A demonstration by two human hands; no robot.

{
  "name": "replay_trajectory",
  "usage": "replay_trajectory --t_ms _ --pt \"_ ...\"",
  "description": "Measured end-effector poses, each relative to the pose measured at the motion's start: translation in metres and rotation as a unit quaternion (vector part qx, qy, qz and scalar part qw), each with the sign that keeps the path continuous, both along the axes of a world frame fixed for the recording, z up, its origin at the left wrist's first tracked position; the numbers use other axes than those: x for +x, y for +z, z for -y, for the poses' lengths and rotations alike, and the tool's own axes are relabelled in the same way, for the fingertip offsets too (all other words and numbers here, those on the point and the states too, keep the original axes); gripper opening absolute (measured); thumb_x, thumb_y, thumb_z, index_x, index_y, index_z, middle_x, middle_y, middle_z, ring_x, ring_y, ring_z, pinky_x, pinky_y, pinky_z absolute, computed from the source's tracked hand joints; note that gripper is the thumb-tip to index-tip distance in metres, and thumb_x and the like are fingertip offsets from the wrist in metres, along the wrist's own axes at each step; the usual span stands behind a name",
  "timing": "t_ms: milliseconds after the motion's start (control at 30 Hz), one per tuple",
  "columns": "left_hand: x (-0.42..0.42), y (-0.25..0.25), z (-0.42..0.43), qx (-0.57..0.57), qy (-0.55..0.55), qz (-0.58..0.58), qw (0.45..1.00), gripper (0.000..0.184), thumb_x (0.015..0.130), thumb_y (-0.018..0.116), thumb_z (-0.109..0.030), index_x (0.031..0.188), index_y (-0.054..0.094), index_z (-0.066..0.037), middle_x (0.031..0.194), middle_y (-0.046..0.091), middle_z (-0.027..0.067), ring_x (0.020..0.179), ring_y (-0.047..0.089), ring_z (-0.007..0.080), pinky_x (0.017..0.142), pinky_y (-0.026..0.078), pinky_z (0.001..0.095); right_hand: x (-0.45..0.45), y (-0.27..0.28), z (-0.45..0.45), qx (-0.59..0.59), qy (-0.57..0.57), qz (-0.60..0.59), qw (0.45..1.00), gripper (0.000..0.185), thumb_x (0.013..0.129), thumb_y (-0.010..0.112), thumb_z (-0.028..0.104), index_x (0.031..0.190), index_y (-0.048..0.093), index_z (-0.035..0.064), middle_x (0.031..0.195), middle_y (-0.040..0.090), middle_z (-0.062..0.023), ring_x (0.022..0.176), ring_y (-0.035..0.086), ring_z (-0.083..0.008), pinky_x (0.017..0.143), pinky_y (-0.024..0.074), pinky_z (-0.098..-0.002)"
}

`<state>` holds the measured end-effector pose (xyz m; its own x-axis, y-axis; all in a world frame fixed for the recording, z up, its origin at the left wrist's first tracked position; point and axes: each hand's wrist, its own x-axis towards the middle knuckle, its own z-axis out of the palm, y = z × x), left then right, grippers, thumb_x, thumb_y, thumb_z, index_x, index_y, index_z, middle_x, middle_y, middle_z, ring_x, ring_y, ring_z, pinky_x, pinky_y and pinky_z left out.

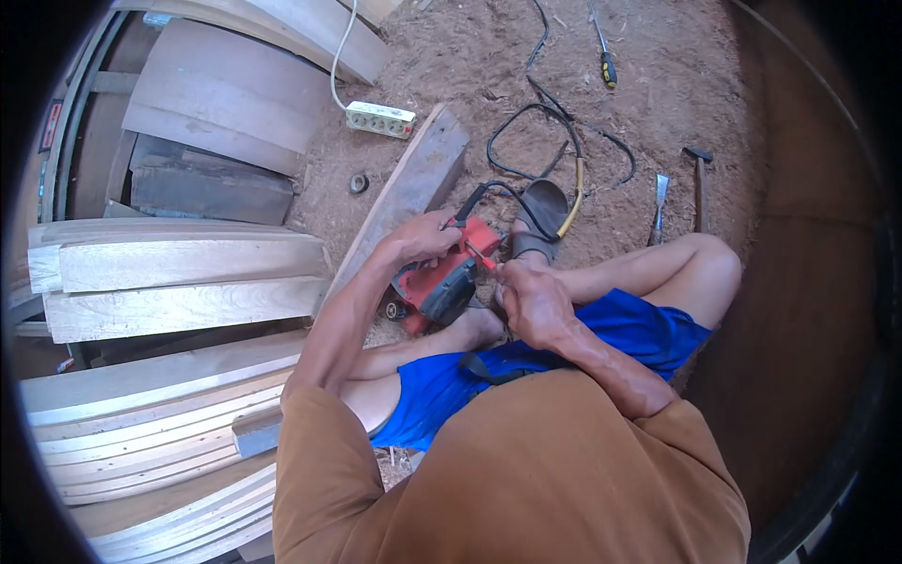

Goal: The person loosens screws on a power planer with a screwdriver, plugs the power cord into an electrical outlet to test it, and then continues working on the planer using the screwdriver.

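A red and black electric planer (442, 279) rests tilted between my legs, its black cable coming off the far end. My left hand (427, 237) is closed on that far end near the cable; its fingertips are partly hidden. In my right hand (536, 303), fingers wrapped round, is a small red-handled screwdriver (485, 260). Its shaft points at the red housing, close to my left fingers. Whether the tip sits in a screw is too small to tell.
A plank (399, 193) lies left of the planer, beside a white power strip (381, 120) and a tape roll (358, 183). Stacked boards (188, 263) fill the left. A chisel (660, 207), a hammer (699, 183), a yellow-black screwdriver (608, 70) and looped cable (493, 141) lie on the sawdust-covered ground.
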<state>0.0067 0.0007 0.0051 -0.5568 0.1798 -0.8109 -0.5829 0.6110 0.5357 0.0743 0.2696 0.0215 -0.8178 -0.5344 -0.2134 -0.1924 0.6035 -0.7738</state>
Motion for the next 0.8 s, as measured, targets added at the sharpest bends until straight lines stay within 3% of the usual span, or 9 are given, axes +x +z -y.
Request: replay_trajectory --t_ms 167,200,267,300,400,467,500,600,800 --pt "0.003 0.015 -0.005 -0.039 -0.025 -0.036 0.998 0.040 0.097 0.055 -0.026 0.131 0.059 -0.006 0.078 0.064 0.0067 0.059 0.063 0.0150 0.052 0.049 0.0335 0.007 -0.021 0.003 -0.129 -0.044 -0.086 0.987 0.025 0.097 0.062 0.011 0.121 0.065 0.0019 0.095 0.073 -0.0209 0.067 0.069 -0.0363 0.060 0.0534 -0.0482" --pt "0.004 0.014 -0.005 -0.041 -0.024 -0.038 0.998 0.042 0.098 0.055 -0.027 0.134 0.057 -0.005 0.078 0.065 0.0073 0.059 0.063 0.0155 0.052 0.050 0.0339 0.004 -0.018 0.004 -0.175 -0.124 0.098 0.972 0.025 0.099 0.061 0.012 0.121 0.064 0.0016 0.093 0.072 -0.0182 0.062 0.065 -0.0304 0.056 0.0503 -0.0433" --pt "0.004 0.013 -0.004 -0.046 -0.024 -0.044 0.998 0.048 0.099 0.056 -0.028 0.140 0.055 -0.004 0.079 0.066 0.0085 0.059 0.064 0.0164 0.053 0.051 0.0348 -0.008 -0.012 0.009 -0.245 -0.265 0.446 0.819 0.024 0.102 0.060 0.013 0.122 0.063 0.0009 0.088 0.070 -0.0126 0.053 0.058 -0.0187 0.046 0.0442 -0.0336" --pt "0.004 0.015 -0.004 -0.048 -0.029 -0.041 0.998 0.050 0.100 0.056 -0.030 0.141 0.054 -0.003 0.080 0.066 0.0089 0.059 0.064 0.0169 0.054 0.051 0.0352 -0.015 -0.017 0.002 -0.276 -0.243 0.525 0.767 0.021 0.106 0.057 0.014 0.122 0.061 0.0011 0.083 0.064 -0.0055 0.051 0.044 -0.0057 0.041 0.0314 -0.0223" --pt "0.005 0.019 -0.009 -0.055 -0.035 -0.048 0.997 0.053 0.102 0.057 -0.035 0.143 0.053 -0.002 0.079 0.066 0.0101 0.059 0.065 0.0185 0.055 0.052 0.0369 -0.021 -0.026 -0.003 -0.246 -0.205 0.524 0.789 0.023 0.104 0.060 0.020 0.118 0.061 0.0026 0.082 0.067 -0.0106 0.052 0.056 -0.0180 0.045 0.0439 -0.0341" --pt "0.008 0.020 -0.010 -0.066 -0.022 -0.069 0.995 0.053 0.102 0.057 -0.039 0.141 0.056 -0.004 0.075 0.066 0.0103 0.058 0.065 0.0199 0.053 0.052 0.0385 -0.019 -0.014 -0.007 -0.113 -0.118 0.173 0.971 0.026 0.100 0.063 0.024 0.115 0.062 0.0030 0.084 0.069 -0.0157 0.062 0.064 -0.0282 0.056 0.0504 -0.0429" --pt "0.009 0.018 -0.008 -0.061 -0.022 -0.071 0.995 0.052 0.102 0.056 -0.039 0.140 0.056 -0.004 0.076 0.066 0.0106 0.058 0.065 0.0200 0.054 0.052 0.0387 -0.019 -0.002 -0.008 -0.038 -0.065 -0.017 0.997 0.027 0.099 0.065 0.026 0.114 0.062 0.0032 0.085 0.070 -0.0182 0.067 0.068 -0.0332 0.061 0.0537 -0.0473" --pt "0.009 0.013 -0.005 -0.049 -0.027 -0.077 0.995 0.049 0.103 0.054 -0.039 0.137 0.057 -0.004 0.078 0.067 0.0111 0.059 0.066 0.0203 0.056 0.053 0.0393 -0.026 0.019 -0.004 0.073 0.078 0.014 0.994 0.032 0.093 0.066 0.024 0.115 0.062 0.0006 0.092 0.069 -0.0350 0.086 0.070 -0.0518 0.073 0.0528 -0.0630" --pt "0.008 0.017 -0.003 -0.050 -0.051 -0.062 0.996 0.056 0.106 0.053 -0.039 0.150 0.048 -0.003 0.081 0.065 0.0108 0.060 0.065 0.0183 0.055 0.052 0.0363 -0.015 -0.007 0.003 -0.094 -0.055 0.086 0.990 0.024 0.096 0.065 0.019 0.112 0.063 0.0017 0.086 0.071 -0.0252 0.078 0.072 -0.0401 0.067 0.0554 -0.0526"
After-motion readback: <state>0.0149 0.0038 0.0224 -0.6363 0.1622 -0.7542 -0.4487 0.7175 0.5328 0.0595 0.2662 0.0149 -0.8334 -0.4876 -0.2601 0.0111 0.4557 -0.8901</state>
